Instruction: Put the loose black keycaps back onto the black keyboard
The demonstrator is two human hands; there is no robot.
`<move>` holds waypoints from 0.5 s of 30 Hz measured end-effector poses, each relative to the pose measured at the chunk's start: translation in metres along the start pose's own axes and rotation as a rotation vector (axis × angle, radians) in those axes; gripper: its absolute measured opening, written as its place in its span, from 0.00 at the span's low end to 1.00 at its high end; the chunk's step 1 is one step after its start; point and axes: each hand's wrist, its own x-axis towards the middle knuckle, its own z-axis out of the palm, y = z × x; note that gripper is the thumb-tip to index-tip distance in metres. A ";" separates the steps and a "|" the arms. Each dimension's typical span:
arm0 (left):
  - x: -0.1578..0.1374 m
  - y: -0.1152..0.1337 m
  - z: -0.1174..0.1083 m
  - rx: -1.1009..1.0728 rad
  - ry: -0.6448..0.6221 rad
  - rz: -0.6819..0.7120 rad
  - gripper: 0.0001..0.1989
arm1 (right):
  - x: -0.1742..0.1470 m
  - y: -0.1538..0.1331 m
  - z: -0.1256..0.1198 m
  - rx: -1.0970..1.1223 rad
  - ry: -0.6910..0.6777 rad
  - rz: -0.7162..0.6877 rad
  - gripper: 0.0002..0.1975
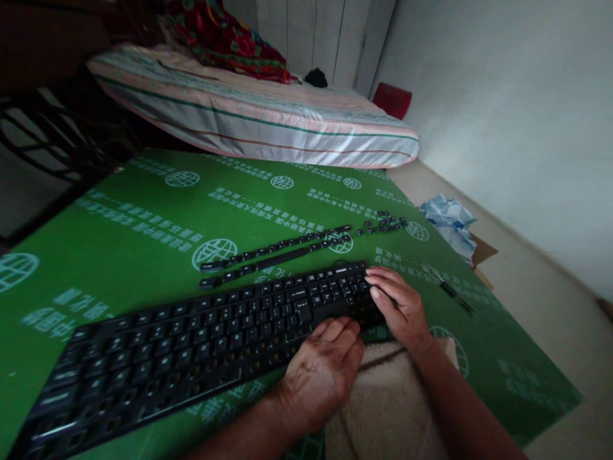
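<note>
Both hands touch the black keyboard; whether they grip anything, I cannot tell

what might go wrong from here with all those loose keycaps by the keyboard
The loose keycaps lie in rows just beyond the keyboard, so a bump from it could scatter them. Bare sockets in the keyboard's near rows might collect dust. The slim tool, to the right of the right hand, could get knocked by that arm.
</note>
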 end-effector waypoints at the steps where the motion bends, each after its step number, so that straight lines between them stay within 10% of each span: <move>1: 0.000 0.000 0.000 0.000 0.006 -0.004 0.12 | 0.000 0.001 0.001 0.004 0.016 0.010 0.11; 11: -0.003 -0.006 0.006 0.042 0.149 -0.005 0.17 | 0.014 0.007 0.000 -0.080 0.168 0.042 0.08; 15: -0.003 -0.008 0.008 0.042 0.165 -0.008 0.19 | 0.038 0.018 -0.018 -0.370 -0.006 0.042 0.09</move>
